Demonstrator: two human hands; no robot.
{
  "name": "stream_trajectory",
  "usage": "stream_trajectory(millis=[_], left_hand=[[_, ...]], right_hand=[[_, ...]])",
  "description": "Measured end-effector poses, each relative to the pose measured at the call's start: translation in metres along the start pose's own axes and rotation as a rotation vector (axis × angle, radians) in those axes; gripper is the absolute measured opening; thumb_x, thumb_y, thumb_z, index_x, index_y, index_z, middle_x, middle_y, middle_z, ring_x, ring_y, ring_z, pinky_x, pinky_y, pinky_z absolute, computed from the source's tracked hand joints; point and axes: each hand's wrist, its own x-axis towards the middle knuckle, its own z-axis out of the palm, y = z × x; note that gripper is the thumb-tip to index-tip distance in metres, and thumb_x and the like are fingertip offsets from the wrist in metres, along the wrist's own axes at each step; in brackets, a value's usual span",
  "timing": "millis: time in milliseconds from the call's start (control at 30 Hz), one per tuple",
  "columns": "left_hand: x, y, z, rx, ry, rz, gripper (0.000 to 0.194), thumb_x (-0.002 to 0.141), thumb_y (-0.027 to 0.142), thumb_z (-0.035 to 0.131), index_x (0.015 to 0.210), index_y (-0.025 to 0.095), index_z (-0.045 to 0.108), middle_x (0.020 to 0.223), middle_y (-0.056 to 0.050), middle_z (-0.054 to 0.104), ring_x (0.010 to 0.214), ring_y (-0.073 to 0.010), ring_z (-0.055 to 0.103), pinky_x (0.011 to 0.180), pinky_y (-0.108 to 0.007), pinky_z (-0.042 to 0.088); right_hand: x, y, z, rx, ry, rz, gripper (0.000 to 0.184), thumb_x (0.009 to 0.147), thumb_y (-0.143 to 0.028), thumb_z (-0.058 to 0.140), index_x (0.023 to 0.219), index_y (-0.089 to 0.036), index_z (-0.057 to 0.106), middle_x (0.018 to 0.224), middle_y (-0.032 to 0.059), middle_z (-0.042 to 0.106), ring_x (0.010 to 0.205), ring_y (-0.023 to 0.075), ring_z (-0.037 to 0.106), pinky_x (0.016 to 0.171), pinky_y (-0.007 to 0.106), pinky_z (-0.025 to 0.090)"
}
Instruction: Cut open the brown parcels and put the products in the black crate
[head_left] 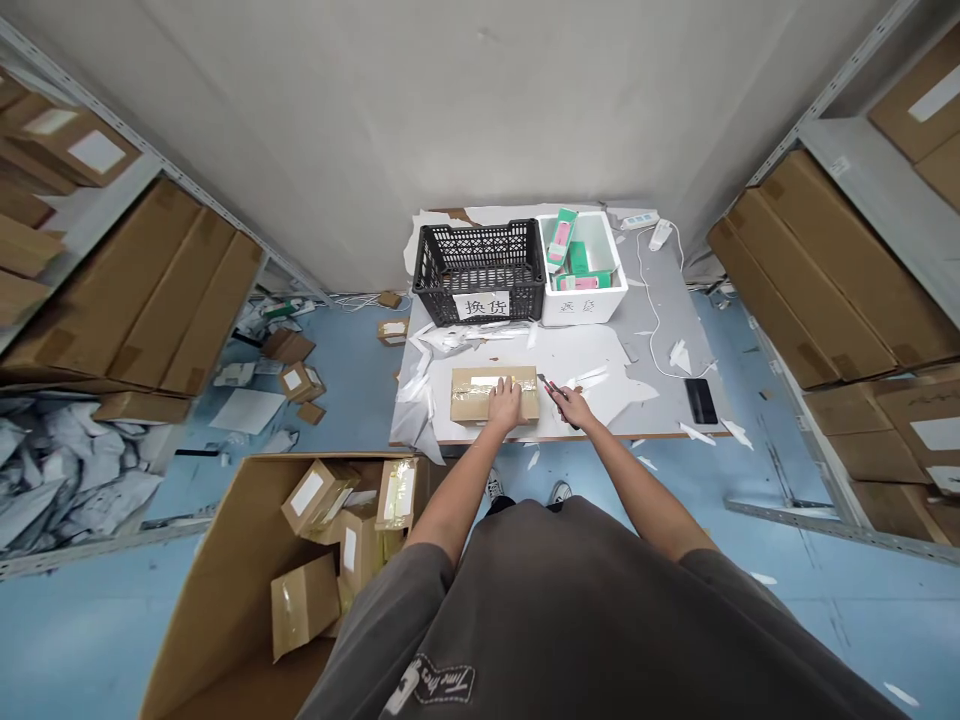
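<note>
A small taped cardboard box (472, 393) lies on the white sheet near the front of the grey table (660, 345). My left hand (505, 404) rests flat on top of the box, fingers together and pressing it down. My right hand (575, 408) is closed round a box cutter (551, 390) with a red and dark handle; its tip points at the box's right end.
Behind the box stand a black plastic basket (480, 268) with a paper label and a white bin (589, 268) holding green-and-pink packages. A phone (700, 400) and a white cable lie at the right. A large open carton (247, 590) with several small boxes sits at the lower left. Shelves flank both sides.
</note>
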Motion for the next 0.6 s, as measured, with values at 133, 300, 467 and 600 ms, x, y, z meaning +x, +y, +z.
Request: stream_trajectory(millis=[133, 300, 467, 600], left_hand=[[0.002, -0.001, -0.001, -0.002, -0.019, 0.012, 0.1, 0.071, 0.047, 0.094, 0.155, 0.022, 0.045, 0.175, -0.02, 0.029, 0.163, -0.0388, 0.024, 0.13, -0.05, 0.025], [0.001, -0.001, -0.002, 0.007, -0.032, 0.018, 0.102, 0.071, 0.046, 0.094, 0.156, 0.022, 0.044, 0.176, -0.02, 0.028, 0.164, -0.04, 0.024, 0.129, -0.052, 0.027], [0.002, -0.001, 0.0, -0.016, -0.022, 0.022, 0.098, 0.072, 0.046, 0.094, 0.153, 0.022, 0.046, 0.175, -0.02, 0.03, 0.164, -0.0392, 0.023, 0.129, -0.05, 0.028], [0.004, -0.004, 0.003, -0.055, -0.035, 0.022, 0.101, 0.067, 0.044, 0.098, 0.15, 0.02, 0.047, 0.175, -0.022, 0.028, 0.164, -0.0408, 0.022, 0.13, -0.05, 0.027]], right_hand=[[0.011, -0.013, -0.014, -0.525, -0.062, -0.099, 0.036, 0.112, -0.044, 0.041, 0.118, -0.019, 0.067, 0.106, 0.011, 0.077, 0.096, 0.0222, 0.071, 0.079, 0.026, 0.047], [0.014, -0.024, -0.032, -0.734, -0.16, -0.167, 0.039, 0.112, -0.044, 0.041, 0.121, -0.02, 0.07, 0.115, 0.0121, 0.077, 0.103, 0.0251, 0.07, 0.082, 0.028, 0.044], [0.008, -0.019, -0.033, -0.503, -0.272, -0.088, 0.042, 0.111, -0.048, 0.043, 0.106, -0.017, 0.07, 0.085, 0.0059, 0.071, 0.07, 0.0172, 0.065, 0.069, 0.024, 0.043], [0.0, -0.005, -0.028, -0.245, -0.287, 0.009, 0.041, 0.11, -0.052, 0.042, 0.103, -0.019, 0.066, 0.067, -0.0028, 0.061, 0.047, 0.0126, 0.053, 0.057, 0.023, 0.042]])
